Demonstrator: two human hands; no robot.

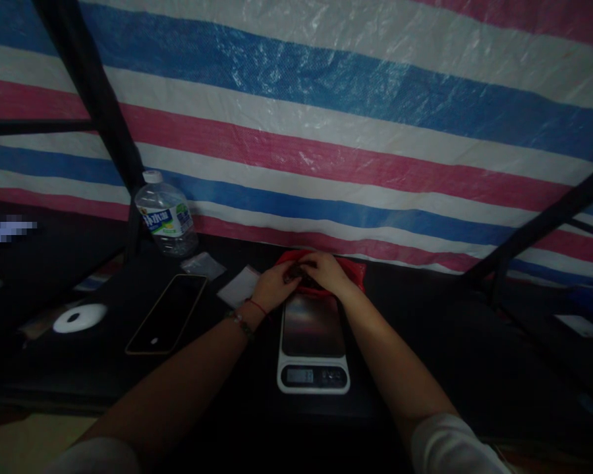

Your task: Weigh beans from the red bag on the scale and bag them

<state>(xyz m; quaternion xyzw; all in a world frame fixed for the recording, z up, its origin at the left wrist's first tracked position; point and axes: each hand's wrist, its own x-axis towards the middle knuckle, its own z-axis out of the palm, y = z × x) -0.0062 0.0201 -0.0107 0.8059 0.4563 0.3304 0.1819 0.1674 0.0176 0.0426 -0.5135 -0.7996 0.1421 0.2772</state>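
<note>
Hands, two: left (273, 287) and right (325, 271), reaching forward from both sides, forearms converging, fingers curled inward, nearly meeting over dark contents; exact pinch cannot be told. Red bag (354, 272), one: open beneath them, at the far end of a white digital scale (313, 329) on the black bench (415, 329).

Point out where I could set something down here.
Bare black tabletop lies between the right forearm and the slanting black bar. Crowded: at the red plastic bag, with left hand and right hand, and around the gold-edged black phone.
</note>
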